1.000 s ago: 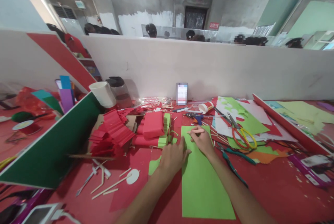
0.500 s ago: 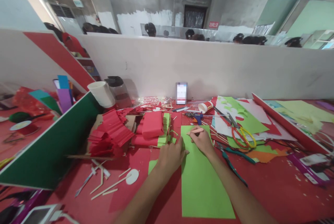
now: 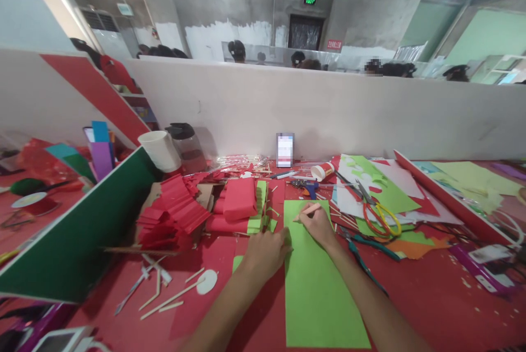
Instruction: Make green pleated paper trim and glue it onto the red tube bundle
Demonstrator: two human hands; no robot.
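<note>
A long green sheet of paper (image 3: 320,292) lies upright before me on the red tabletop. My right hand (image 3: 317,227) is closed round a short, light wood-coloured pencil (image 3: 309,210), its tip at the paper near the upper left. At the sheet's left edge rests my left hand (image 3: 265,253), holding nothing, thumb and fingers a little apart and touching the paper. Left of it are a red paper-wrapped block (image 3: 239,197) and green strips (image 3: 261,207). A blue glue gun (image 3: 309,190) lies just beyond the sheet's top edge.
Scissors (image 3: 380,215) and teal-handled pliers (image 3: 367,253) lie to the right, by stacked paper sheets (image 3: 390,188). Leftward are crinkled red paper (image 3: 175,212), wooden sticks (image 3: 170,298) and a green divider (image 3: 82,231). A phone (image 3: 285,150) stands against the white partition (image 3: 246,100).
My left hand has drawn slightly back down the sheet's edge, its fingers more bent. The pencil tip has shifted slightly lower on the paper. The view has tilted slightly.
</note>
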